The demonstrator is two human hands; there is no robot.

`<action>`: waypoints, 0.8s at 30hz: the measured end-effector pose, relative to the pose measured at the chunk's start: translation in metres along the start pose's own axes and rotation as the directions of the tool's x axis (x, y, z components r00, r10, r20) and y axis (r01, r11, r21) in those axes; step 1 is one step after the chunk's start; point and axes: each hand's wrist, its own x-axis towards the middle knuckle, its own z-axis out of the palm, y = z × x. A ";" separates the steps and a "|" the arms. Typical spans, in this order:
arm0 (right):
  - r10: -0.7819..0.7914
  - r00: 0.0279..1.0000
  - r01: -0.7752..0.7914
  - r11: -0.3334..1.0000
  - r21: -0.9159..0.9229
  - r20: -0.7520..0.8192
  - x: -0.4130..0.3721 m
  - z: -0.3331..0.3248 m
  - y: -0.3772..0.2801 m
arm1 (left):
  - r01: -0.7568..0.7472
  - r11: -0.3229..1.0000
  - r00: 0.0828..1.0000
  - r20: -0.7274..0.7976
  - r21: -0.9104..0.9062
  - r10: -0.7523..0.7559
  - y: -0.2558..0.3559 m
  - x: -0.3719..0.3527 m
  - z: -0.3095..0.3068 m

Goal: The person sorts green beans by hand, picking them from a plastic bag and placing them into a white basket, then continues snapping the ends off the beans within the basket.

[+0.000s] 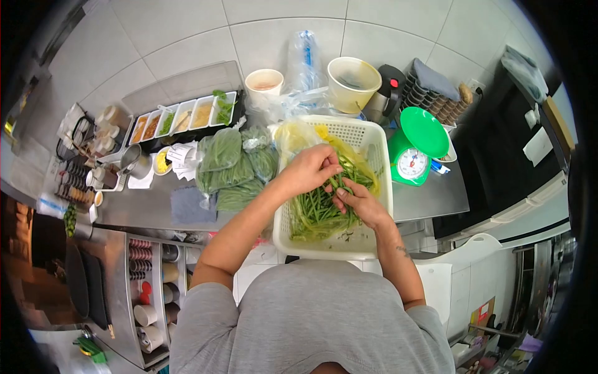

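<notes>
Cut green beans [314, 209] fill a yellow plastic bag [367, 168] lying open inside a white perforated basket [385, 215]. Above the pile, my left hand [313, 167] is closed, fingertips pinching a few bean pieces. My right hand [361, 202] is curled round green beans just below and right of it. The two hands nearly meet over the basket. Left of the basket, several clear bags of green beans [227, 171] lie stacked on the steel counter [152, 206].
A green scale [411, 149] stands right of the basket. Behind are a cream bucket [354, 81], a white tub [264, 82] and a thermos jug [383, 100]. Topping trays [202, 112] sit back left, near a blue-grey cloth [193, 206]. A dark fridge [498, 149] is at right.
</notes>
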 end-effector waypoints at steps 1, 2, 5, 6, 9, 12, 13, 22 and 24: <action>0.003 1.000 -0.003 1.000 -0.003 -0.002 0.001 -0.002 0.003 | -0.017 1.000 1.000 -0.006 0.023 0.017 -0.003 0.001 0.001; 0.006 1.000 -0.006 1.000 -0.006 -0.003 0.001 -0.003 0.005 | -0.034 0.998 0.999 -0.013 0.046 0.034 -0.006 0.002 0.002; 0.021 1.000 -0.021 0.998 -0.052 0.007 -0.001 -0.003 0.003 | -0.067 0.997 0.997 -0.040 0.033 0.068 -0.010 0.005 0.003; 0.024 1.000 -0.024 0.999 -0.030 0.002 -0.001 -0.002 0.002 | -0.139 0.985 0.989 -0.046 0.103 0.144 -0.013 0.005 0.003; 0.005 1.000 -0.006 0.999 0.040 0.002 0.000 0.003 0.002 | -0.296 0.884 0.939 -0.061 0.362 0.339 -0.014 0.003 0.009; -0.055 0.998 0.050 0.987 0.155 0.032 0.006 0.006 0.004 | -0.247 0.776 0.913 -0.130 0.580 0.388 -0.006 -0.004 0.023; -0.069 0.997 0.059 0.974 0.217 0.038 0.005 0.006 -0.001 | -0.189 0.800 0.925 -0.171 0.570 0.340 -0.007 -0.002 0.023; -0.242 0.954 0.301 0.765 0.569 -0.179 0.004 -0.009 -0.023 | -0.047 0.997 0.939 -0.337 0.068 0.067 -0.017 -0.009 0.005; -0.275 0.937 0.348 0.714 0.608 -0.214 0.008 -0.013 -0.021 | 0.183 0.968 0.983 0.037 -0.173 -0.179 -0.024 -0.020 0.010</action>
